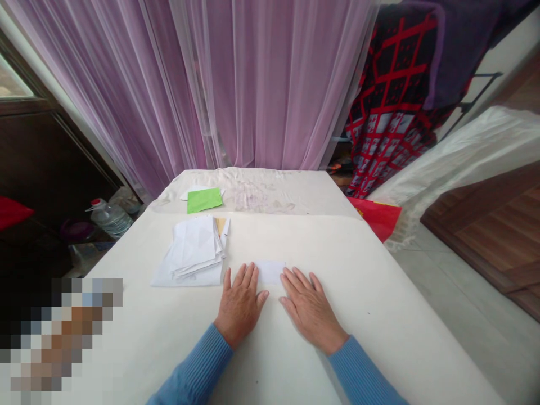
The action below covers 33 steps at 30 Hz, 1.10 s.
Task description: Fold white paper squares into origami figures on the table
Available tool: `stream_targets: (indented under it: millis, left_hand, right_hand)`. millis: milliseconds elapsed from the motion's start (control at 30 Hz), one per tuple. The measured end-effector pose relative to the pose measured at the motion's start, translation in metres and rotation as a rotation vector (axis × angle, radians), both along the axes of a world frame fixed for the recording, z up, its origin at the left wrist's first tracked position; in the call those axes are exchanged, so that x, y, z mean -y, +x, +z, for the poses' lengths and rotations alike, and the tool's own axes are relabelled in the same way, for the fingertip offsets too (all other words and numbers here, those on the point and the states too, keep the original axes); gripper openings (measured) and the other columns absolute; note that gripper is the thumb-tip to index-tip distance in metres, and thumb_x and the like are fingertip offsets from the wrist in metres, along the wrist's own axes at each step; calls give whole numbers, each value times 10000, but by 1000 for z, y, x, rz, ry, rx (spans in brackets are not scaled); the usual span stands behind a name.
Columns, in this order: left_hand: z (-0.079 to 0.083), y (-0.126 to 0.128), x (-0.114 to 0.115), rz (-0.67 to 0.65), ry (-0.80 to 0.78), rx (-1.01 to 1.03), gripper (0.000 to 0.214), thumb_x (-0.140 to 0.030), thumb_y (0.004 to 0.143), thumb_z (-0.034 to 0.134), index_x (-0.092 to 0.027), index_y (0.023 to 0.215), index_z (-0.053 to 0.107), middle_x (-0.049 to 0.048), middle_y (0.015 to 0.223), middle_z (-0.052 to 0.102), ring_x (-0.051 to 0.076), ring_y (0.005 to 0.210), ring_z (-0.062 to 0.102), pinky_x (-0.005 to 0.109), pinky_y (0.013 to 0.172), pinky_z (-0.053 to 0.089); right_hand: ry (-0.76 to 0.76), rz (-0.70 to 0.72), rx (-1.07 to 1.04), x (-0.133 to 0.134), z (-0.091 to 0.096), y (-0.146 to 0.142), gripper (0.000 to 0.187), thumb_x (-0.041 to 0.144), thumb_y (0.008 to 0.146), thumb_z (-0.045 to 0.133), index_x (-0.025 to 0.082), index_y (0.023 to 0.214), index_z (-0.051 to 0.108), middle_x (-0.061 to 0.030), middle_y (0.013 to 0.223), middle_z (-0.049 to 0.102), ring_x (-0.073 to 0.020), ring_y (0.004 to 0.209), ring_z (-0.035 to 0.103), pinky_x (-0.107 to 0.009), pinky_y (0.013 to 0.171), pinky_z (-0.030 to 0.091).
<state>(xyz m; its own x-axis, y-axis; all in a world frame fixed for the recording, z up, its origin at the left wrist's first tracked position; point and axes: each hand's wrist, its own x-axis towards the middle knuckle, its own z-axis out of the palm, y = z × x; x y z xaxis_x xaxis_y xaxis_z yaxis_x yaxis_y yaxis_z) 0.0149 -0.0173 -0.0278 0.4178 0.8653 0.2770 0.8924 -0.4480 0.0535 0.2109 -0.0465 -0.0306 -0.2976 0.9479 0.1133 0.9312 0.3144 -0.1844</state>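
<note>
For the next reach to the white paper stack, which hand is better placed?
Probably the left hand: it lies flat near the paper stack, while the right hand is farther off, at the other side of the small white sheet.

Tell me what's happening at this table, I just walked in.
A person in blue sleeves has both hands flat, palms down, on the white table. The left hand and the right hand lie at opposite sides of a small white paper. Beyond the left hand, to its left, sits a loose pile of white papers, with a green sheet farther back.
</note>
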Motion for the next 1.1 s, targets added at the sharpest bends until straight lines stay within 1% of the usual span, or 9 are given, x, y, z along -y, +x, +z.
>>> stream_targets:
  millis: [133,233,300,400,567,767,933,1000,1100]
  left_hand:
    - [5,1,-1,60,-15,3,488,-430,951,407,-146,1318,558,126,1385,545,324,1302,478,608,1102,297]
    - [4,8,-7,87,9,-2,515,-422,951,402,-108,1337,533,155,1423,496,337,1327,446,613,1093,305]
    - [1,15,-13,53,19,4,532,-432,948,402,-122,1370,497,142,1454,460,324,1345,425,595,1096,316]
    - [-5,22,-19,-21,13,6,536,-459,946,398,-167,1388,480,108,1450,476,290,1345,433,556,1107,329]
    - [-8,15,-20,24,16,-20,518,-448,949,390,-182,1382,493,113,1448,476,289,1343,437,556,1102,335]
    - [-5,6,-19,91,14,-35,520,-413,937,431,-130,1369,491,141,1441,480,337,1330,442,627,1050,356]
    - [-12,4,-19,111,60,78,501,-415,902,517,-111,1300,536,183,1380,540,342,1288,484,591,1045,371]
    - [-15,3,-21,117,79,139,462,-404,885,552,-125,1253,558,188,1345,569,331,1265,505,569,1049,370]
    - [-17,2,-23,132,57,214,404,-382,857,596,-160,1194,570,175,1314,592,325,1253,515,570,1048,360]
  right_hand:
    - [2,-7,-2,0,0,-1,490,364,969,387,197,1429,427,-87,1501,401,-274,1392,332,-549,1124,210]
    - [7,-11,-4,-1,0,-1,483,358,966,396,203,1422,436,-84,1499,405,-274,1389,335,-552,1121,213]
    - [8,-11,-11,-1,-1,-1,481,365,969,391,207,1420,438,-78,1499,406,-268,1390,334,-548,1123,210]
    - [7,-15,-28,-1,-3,0,482,393,977,369,216,1419,441,-70,1499,408,-255,1391,331,-533,1131,201]
    - [10,-18,-25,-1,-3,0,485,417,979,361,229,1419,443,-75,1498,411,-251,1395,324,-526,1132,197]
    - [13,-23,-39,-1,-3,0,474,408,975,373,233,1408,456,-74,1491,422,-250,1387,336,-530,1130,203]
    - [76,-53,-56,-2,-6,0,471,364,957,404,203,1395,464,-86,1485,431,-244,1367,365,-501,1127,239]
    - [107,-79,-65,-3,-8,1,492,357,946,419,174,1402,453,-107,1483,430,-244,1356,380,-474,1120,267]
    - [130,-91,-69,-3,-10,2,479,362,938,433,168,1373,488,-118,1473,440,-254,1356,376,-464,1119,274]
